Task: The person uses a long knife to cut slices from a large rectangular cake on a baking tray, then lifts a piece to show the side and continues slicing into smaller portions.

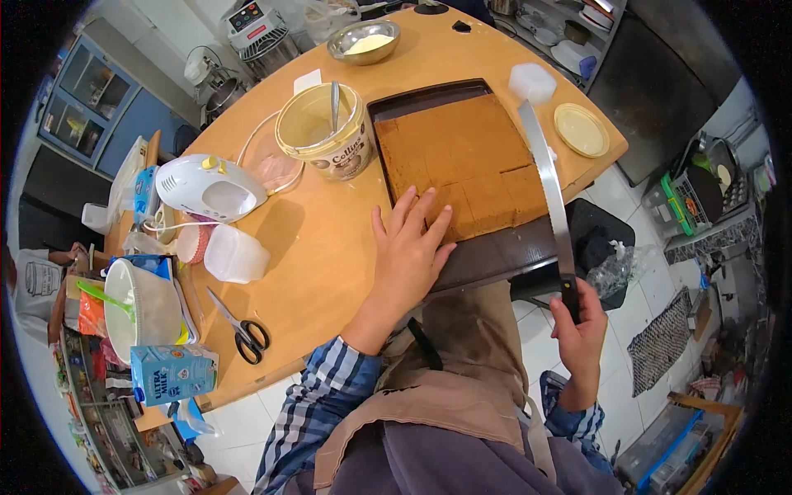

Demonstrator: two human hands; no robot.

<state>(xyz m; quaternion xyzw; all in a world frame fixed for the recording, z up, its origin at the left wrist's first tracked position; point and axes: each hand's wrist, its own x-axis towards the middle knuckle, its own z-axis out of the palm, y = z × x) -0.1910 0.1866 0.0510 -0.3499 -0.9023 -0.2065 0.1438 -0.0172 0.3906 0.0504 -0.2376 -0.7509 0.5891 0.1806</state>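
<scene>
A flat brown sheet cake (458,154) with several cut lines lies on a dark baking tray (495,253). My left hand (411,247) rests with spread fingers on the cake's near left corner and holds nothing. In my right hand (578,328) is the black handle of a long serrated knife (549,179). Its blade points away from me, along the right side of the cake and over the tray's edge. Whether the blade touches the cake cannot be told. A tub (346,148) with a metal utensil inside stands left of the tray.
On the wooden table (309,247) are a white hand mixer (210,185) with its cord, scissors (244,334), a plastic container (235,253), a milk carton (176,374), a metal bowl (365,43) and a round lid (581,130). A person (40,284) is at the far left.
</scene>
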